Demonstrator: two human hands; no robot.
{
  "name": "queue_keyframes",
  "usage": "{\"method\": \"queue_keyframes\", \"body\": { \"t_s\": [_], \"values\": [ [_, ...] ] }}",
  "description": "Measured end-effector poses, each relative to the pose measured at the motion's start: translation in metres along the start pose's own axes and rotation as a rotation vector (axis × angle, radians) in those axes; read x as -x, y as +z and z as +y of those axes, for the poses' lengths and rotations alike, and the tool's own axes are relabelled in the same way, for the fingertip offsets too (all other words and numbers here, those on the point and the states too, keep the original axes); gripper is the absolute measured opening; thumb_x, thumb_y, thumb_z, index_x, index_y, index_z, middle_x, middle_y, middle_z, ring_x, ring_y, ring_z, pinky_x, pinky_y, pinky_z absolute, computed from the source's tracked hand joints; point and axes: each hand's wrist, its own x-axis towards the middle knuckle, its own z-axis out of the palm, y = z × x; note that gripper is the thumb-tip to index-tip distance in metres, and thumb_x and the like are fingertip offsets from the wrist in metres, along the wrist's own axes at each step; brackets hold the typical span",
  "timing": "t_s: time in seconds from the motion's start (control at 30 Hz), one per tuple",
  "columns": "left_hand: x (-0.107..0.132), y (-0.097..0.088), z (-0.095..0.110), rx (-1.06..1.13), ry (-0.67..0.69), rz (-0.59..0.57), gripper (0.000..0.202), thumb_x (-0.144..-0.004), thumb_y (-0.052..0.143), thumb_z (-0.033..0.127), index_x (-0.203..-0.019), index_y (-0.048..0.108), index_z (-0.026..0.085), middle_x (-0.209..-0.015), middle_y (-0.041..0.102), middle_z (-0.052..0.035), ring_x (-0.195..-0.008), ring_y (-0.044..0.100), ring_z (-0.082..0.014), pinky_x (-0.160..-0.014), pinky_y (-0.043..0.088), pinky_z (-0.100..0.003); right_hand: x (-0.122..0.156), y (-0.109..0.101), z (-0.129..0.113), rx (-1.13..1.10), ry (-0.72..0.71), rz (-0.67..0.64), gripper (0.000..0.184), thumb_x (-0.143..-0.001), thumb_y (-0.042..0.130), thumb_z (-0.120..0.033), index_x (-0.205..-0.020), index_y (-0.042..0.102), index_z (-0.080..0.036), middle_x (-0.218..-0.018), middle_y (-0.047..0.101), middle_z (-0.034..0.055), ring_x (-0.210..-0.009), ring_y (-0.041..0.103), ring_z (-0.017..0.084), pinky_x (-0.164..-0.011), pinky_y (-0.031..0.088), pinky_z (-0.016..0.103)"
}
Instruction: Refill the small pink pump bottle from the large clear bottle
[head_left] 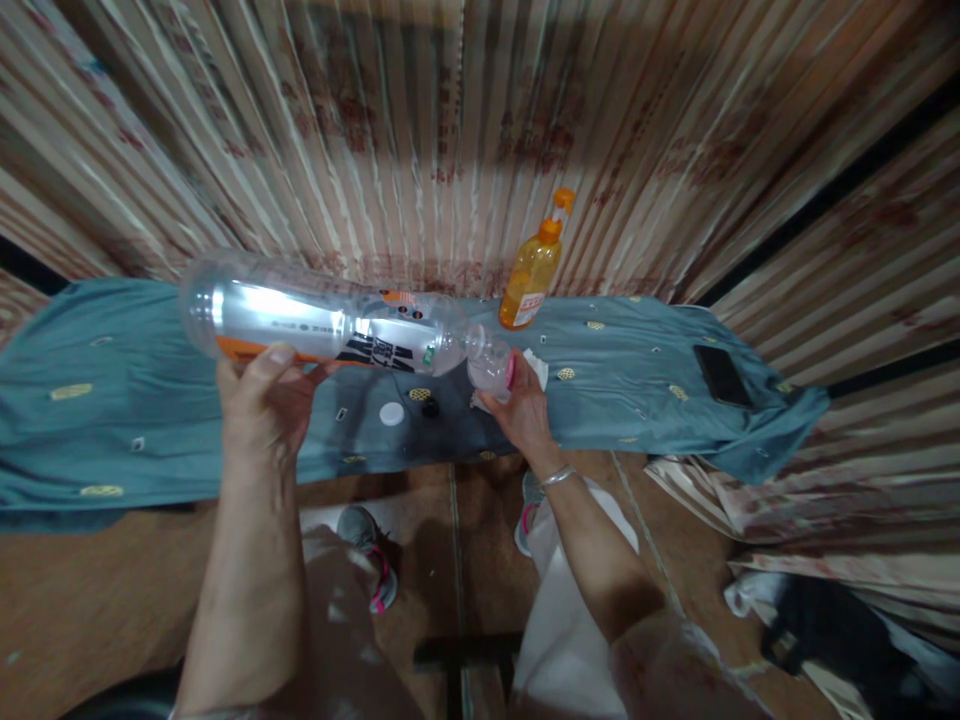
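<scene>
Large bottle [277, 310] was held sideways above the worktop [622, 380], neck rightward.
I saw its long axis nearly level, left hand [264, 400] gripping its side, right hand [527, 408] holding a small bottle [487, 370] at its neck; worktop stretched beyond both ends.

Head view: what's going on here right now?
The left hand holds a large clear bottle sideways, its top facing a small clear bottle in the right hand; whether they touch is unclear. On the cloth below lies a white cap. A pump bottle stands behind, and a phone lies off to the right.
</scene>
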Motion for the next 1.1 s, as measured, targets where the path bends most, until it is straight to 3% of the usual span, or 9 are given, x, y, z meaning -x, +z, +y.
{"method": "queue_keyframes", "body": {
  "t_s": [0.37,0.63,0.9,1.1],
  "values": [
    [-0.0001,-0.0008,0.0005,-0.012,0.003,-0.025,0.041,-0.047,0.075,0.021,-0.086,0.066,0.026,-0.072,0.065,0.0017,-0.066,0.062,-0.0168,-0.052,0.056,-0.028,0.0,0.0001,0.0003,-0.008,0.02,-0.013,0.08,-0.077,0.066,-0.036,-0.141,0.026,-0.01,-0.135,0.049,0.0208,-0.127,0.047,0.03,-0.105,0.042,0.05],
    [-0.0001,-0.0001,-0.0005,0.001,0.014,-0.019,0.051,-0.047,0.075,0.02,-0.096,0.064,0.027,-0.071,0.065,0.0018,-0.063,0.062,-0.0168,-0.05,0.056,-0.028,0.0001,-0.0008,-0.0005,-0.002,0.002,-0.007,0.082,-0.075,0.07,-0.035,-0.14,0.028,-0.007,-0.134,0.049,0.0224,-0.126,0.048,0.031,-0.105,0.043,0.048],
    [-0.0006,-0.0014,-0.0008,0.001,0.007,-0.01,0.036,-0.046,0.075,0.02,-0.081,0.066,0.024,-0.069,0.066,0.0019,-0.062,0.062,-0.0159,-0.049,0.055,-0.027,-0.0001,-0.0013,-0.0008,-0.003,-0.005,-0.011,0.083,-0.075,0.07,-0.034,-0.141,0.026,-0.008,-0.135,0.049,0.0218,-0.126,0.048,0.031,-0.106,0.041,0.049],
    [-0.0015,-0.002,-0.0011,0.014,0.003,0.001,0.049,-0.045,0.076,0.019,-0.093,0.067,0.026,-0.071,0.068,0.0023,-0.063,0.063,-0.0166,-0.051,0.057,-0.029,-0.001,-0.0029,-0.0019,-0.005,0.017,-0.027,0.081,-0.077,0.068,-0.035,-0.141,0.027,-0.008,-0.135,0.049,0.0218,-0.126,0.047,0.031,-0.105,0.042,0.05]
  ]
}}
